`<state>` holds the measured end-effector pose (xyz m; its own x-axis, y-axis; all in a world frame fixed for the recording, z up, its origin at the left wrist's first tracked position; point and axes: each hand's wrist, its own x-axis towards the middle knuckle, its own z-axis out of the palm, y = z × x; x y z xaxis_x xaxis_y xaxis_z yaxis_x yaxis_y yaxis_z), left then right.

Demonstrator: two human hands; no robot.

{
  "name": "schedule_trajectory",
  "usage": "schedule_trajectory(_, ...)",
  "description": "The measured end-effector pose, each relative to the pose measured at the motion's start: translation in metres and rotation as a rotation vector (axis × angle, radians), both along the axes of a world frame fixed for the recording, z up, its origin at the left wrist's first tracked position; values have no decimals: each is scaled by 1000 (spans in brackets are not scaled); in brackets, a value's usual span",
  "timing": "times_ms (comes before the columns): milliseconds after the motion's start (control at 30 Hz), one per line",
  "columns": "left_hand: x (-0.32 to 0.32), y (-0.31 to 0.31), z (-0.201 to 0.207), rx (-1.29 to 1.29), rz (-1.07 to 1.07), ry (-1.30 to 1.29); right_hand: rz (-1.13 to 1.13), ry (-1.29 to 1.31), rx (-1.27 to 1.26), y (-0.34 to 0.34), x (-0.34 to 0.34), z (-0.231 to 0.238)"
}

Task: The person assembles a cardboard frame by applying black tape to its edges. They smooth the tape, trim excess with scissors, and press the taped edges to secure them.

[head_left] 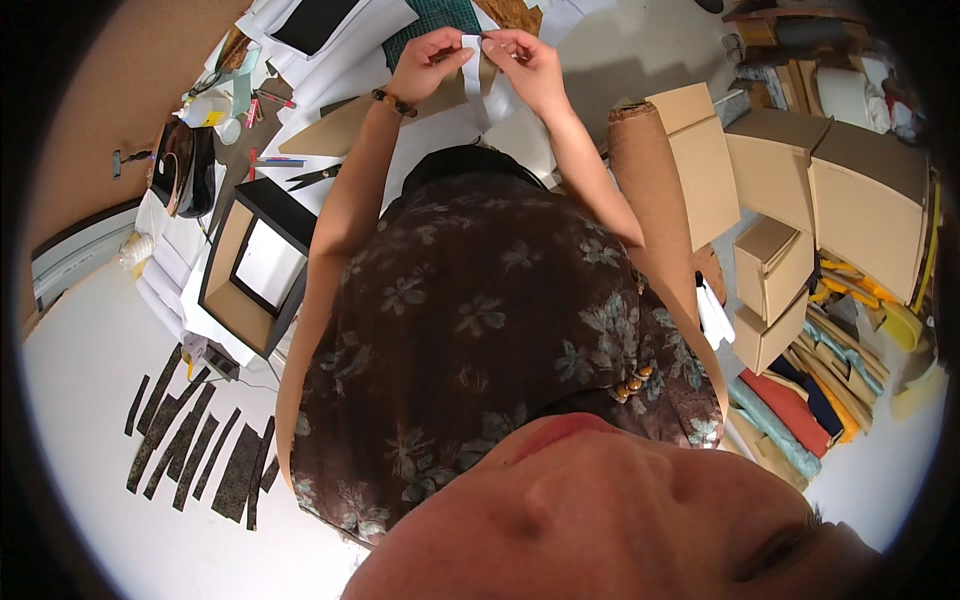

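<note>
Over the far part of the table, my two hands meet at a narrow white strip, which looks like paper (pixel 474 92). My left hand (pixel 425 66) pinches its upper end, the thumb lying across it. Fingertips of my right hand (pixel 530 72) are pinched together at the strip's top right edge. The lower end hangs free and bends slightly to one side. Beneath my hands are a brown board piece (pixel 345 125) and white sheets (pixel 345 65). A green cutting mat (pixel 440 18) lies just beyond.
Left of my left forearm are black-handled scissors (pixel 315 178), a black box frame (pixel 285 212), pens and a white bottle (pixel 203 110). A brown roll (pixel 650 175) stands beside my right arm. Cardboard boxes (pixel 770 165) and fabric rolls (pixel 785 415) are stacked at right.
</note>
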<state>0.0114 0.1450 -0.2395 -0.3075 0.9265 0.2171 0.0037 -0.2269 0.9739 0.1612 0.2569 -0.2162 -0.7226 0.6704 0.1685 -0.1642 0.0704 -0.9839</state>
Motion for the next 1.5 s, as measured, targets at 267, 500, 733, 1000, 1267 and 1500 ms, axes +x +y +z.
schedule_trajectory(267, -9, -4, -7, -81, -6, 71, 214, 9, -288, -1, 1, 12)
schedule_trajectory(500, -5, -2, 0, 18, -1, 37, 257, -52, -352, 2, 2, 18)
schedule_trajectory(733, -9, -2, -10, -21, 19, 39, 258, -59, -349, -2, 4, 21)
schedule_trajectory(1000, -6, -1, -6, 33, 15, 30, 292, -45, -404, 2, 8, 21)
schedule_trajectory(1267, -13, -1, -11, -7, -67, 86, 329, -103, -419, 7, 8, 17)
schedule_trajectory(1500, -20, -4, -15, -86, -147, 75, 351, -134, -384, 9, 7, 19)
